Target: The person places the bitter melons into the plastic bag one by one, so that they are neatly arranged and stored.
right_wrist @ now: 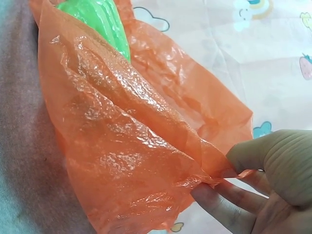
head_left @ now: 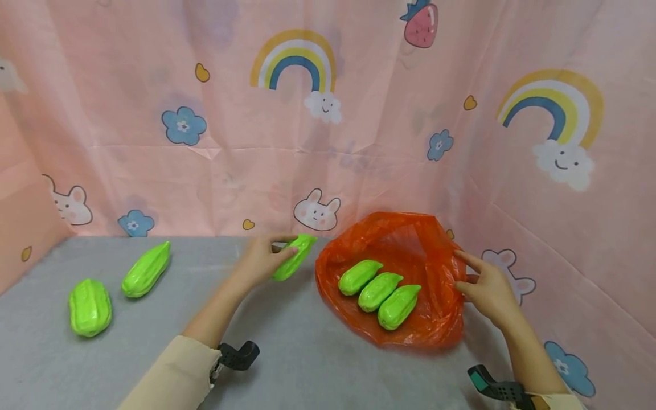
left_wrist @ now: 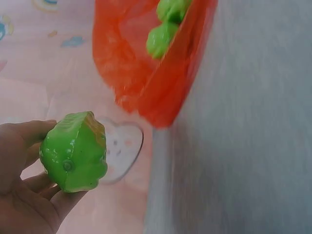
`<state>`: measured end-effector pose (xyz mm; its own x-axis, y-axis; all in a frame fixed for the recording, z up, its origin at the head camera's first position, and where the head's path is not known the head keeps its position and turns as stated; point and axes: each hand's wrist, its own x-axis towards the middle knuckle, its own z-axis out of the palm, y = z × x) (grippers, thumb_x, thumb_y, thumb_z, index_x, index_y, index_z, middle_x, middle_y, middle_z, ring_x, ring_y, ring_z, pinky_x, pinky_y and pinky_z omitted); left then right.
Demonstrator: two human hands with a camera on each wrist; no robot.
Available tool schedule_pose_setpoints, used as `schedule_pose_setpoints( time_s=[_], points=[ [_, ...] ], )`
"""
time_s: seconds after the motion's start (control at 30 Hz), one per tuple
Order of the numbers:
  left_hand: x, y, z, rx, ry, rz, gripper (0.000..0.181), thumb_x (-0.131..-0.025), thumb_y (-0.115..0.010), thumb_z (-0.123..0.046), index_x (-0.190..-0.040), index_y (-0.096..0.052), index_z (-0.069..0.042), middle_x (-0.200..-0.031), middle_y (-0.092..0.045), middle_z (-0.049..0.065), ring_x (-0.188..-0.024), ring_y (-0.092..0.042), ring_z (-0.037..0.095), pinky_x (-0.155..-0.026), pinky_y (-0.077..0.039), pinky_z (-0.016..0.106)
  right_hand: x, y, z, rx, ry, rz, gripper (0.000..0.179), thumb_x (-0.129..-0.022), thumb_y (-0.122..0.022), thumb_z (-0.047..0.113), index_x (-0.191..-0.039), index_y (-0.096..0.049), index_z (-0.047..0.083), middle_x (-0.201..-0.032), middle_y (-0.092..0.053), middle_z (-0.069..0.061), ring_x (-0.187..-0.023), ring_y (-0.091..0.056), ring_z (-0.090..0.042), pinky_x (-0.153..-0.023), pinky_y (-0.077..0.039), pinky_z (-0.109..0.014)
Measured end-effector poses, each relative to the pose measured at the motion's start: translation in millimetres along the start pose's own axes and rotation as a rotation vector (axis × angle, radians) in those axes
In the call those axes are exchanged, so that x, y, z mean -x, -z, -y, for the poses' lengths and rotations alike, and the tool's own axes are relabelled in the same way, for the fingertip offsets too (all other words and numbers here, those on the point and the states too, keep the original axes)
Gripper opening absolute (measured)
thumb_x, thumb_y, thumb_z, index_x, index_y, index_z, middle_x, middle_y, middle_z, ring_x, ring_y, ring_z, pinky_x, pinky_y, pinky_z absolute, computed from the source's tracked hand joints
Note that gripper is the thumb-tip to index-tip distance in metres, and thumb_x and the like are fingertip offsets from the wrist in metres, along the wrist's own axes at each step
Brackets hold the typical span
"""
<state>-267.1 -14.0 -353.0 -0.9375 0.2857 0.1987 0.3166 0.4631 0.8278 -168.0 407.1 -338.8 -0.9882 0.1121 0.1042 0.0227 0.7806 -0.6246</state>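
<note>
My left hand [head_left: 260,261] holds a glossy green ridged toy gourd [head_left: 294,259] between thumb and fingers, above the table just left of the bag. In the left wrist view the gourd's blunt end [left_wrist: 73,156] faces the camera. An orange-red plastic bag [head_left: 441,319] lies with its mouth spread toward me. Inside it, three similar gourds [head_left: 378,291] sit side by side. My right hand [head_left: 489,290] pinches the bag's right rim; the right wrist view shows thumb and fingers gripping the gathered plastic [right_wrist: 209,170].
Two more green gourds, one upright-looking [head_left: 90,307] and one slanted [head_left: 146,270], lie at the left of the grey-covered table [head_left: 302,364]. A pink printed curtain [head_left: 225,182] hangs behind and along the right side.
</note>
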Motion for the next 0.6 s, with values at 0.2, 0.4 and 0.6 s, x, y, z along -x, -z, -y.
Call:
schedule_pose_setpoints(
  time_s=[0.2,0.4,0.6],
  points=[
    [-8.3,-23.5,-22.1,0.025,-0.042,0.036,0.034,-0.095,-0.071,-0.021,-0.128,-0.071,-0.013,-0.120,-0.072,0.011,-0.093,-0.073,0.023,-0.067,-0.059,0.027,0.0,1,-2,-0.001,0.006,-0.005,0.069,-0.093,-0.066,0.009,-0.155,-0.035,0.001,-0.151,-0.041,-0.034,-0.115,-0.064,-0.049,-0.070,-0.063,-0.032],
    [-17.5,-40.9,-38.3,0.055,-0.111,0.041,0.031,-0.095,-0.071,-0.020,-0.125,-0.073,-0.012,-0.126,-0.070,0.009,-0.100,-0.075,0.027,-0.078,-0.062,0.034,-0.2,2,0,-0.003,0.002,-0.008,0.069,-0.094,-0.065,0.008,-0.156,-0.035,0.002,-0.152,-0.042,-0.033,-0.116,-0.064,-0.049,-0.071,-0.063,-0.032],
    [-22.7,-55.8,-48.9,0.072,-0.096,0.075,0.033,-0.096,-0.070,-0.025,-0.128,-0.071,-0.015,-0.126,-0.071,0.009,-0.098,-0.072,0.023,-0.073,-0.059,0.029,0.2,0,0,-0.004,-0.005,-0.010,0.069,-0.093,-0.065,0.008,-0.156,-0.036,0.002,-0.152,-0.042,-0.032,-0.116,-0.064,-0.049,-0.071,-0.063,-0.032]
  ],
)
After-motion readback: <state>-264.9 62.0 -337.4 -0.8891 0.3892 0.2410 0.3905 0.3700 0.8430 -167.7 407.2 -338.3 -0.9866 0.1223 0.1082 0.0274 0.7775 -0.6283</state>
